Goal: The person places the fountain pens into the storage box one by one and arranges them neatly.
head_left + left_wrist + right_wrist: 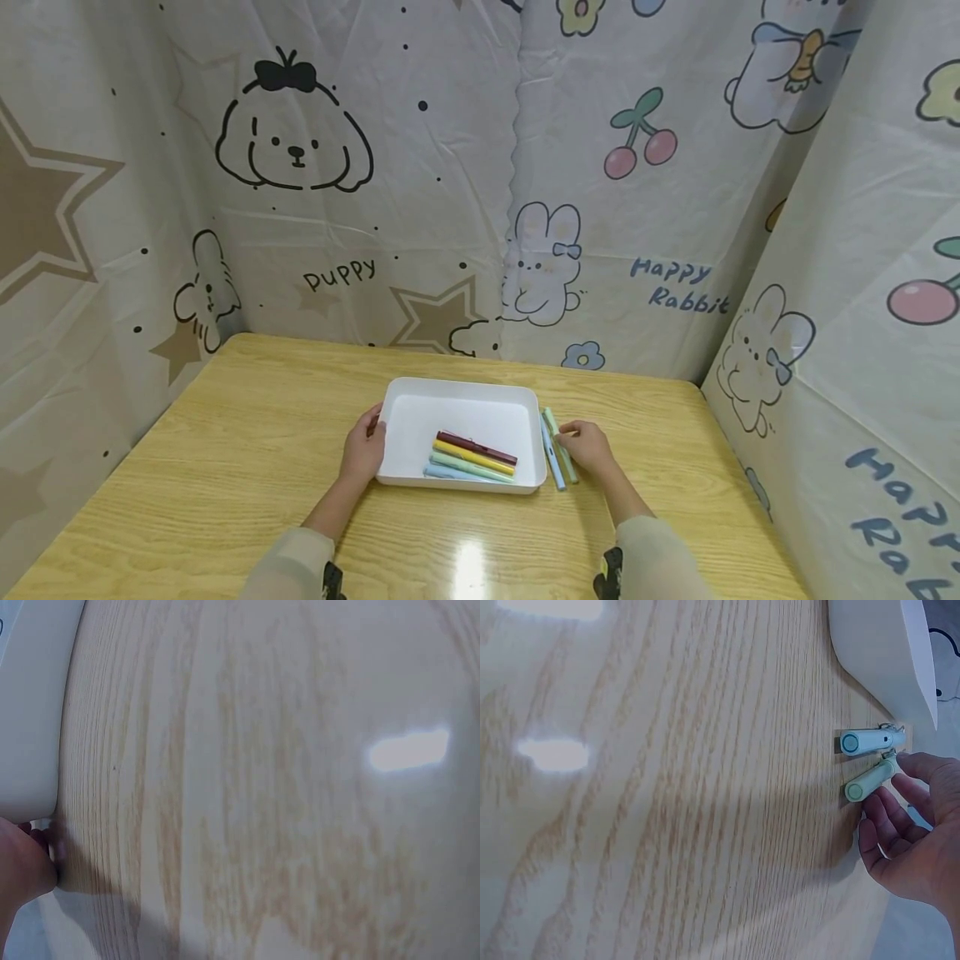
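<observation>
A shallow white tray (405, 417) lies on the table, with several capped pens in it: a dark red pen (477, 448), a yellow pen (474, 457), a light green pen (472, 467) and a light blue pen (459, 473). At the tray's left end, my left hand (363, 450) holds its side wall. Just right of the tray, another light blue pen (552, 454) and a second light green pen (870, 781) lie side by side. The thumb and forefinger of my right hand (919, 825) pinch that green pen; its other fingers are bent beneath.
The wooden table (247, 467) reaches back to a patterned cloth curtain (450, 167), which hangs behind it and on both sides. Light glares off the tabletop in front of the tray.
</observation>
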{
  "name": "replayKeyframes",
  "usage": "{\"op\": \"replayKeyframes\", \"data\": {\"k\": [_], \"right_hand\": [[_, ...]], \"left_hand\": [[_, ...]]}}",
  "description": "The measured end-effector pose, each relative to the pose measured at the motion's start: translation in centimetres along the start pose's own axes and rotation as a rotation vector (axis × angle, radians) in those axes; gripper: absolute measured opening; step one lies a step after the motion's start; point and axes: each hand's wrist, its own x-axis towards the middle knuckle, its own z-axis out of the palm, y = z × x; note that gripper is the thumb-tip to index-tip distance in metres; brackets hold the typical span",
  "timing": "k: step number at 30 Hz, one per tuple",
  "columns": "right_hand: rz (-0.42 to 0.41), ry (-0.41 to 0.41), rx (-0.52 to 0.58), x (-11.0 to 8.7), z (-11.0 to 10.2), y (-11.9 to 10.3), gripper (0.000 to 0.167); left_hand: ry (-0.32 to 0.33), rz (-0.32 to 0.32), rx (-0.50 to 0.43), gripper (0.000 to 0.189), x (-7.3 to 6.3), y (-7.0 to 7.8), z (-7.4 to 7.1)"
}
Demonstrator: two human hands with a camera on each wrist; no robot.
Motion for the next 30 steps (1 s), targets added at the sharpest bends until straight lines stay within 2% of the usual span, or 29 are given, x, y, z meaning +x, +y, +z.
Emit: {"op": "replayKeyframes", "data": {"k": [10, 15, 23, 30], "right_hand": [[0.018, 0.008, -0.005, 0.2, 0.7, 0.3, 0.033], [0.03, 0.013, -0.016, 0.2, 0.7, 0.4, 0.032], [0.013, 0.018, -0.088, 0.2, 0.1, 0.4, 0.028], [0.003, 0.013, -0.084, -0.1, -0.5, 0.6, 0.027]], "left_hand": [[0.013, 0.024, -0.002, 0.041, 0.1, -0.2, -0.1], [0.007, 0.009, -0.006, 0.041, 0.1, -0.1, 0.0], [0.01, 0.01, -0.008, 0.041, 0.1, -0.1, -0.1], [0.002, 0.006, -0.008, 0.042, 0.1, -0.2, 0.0]]}}
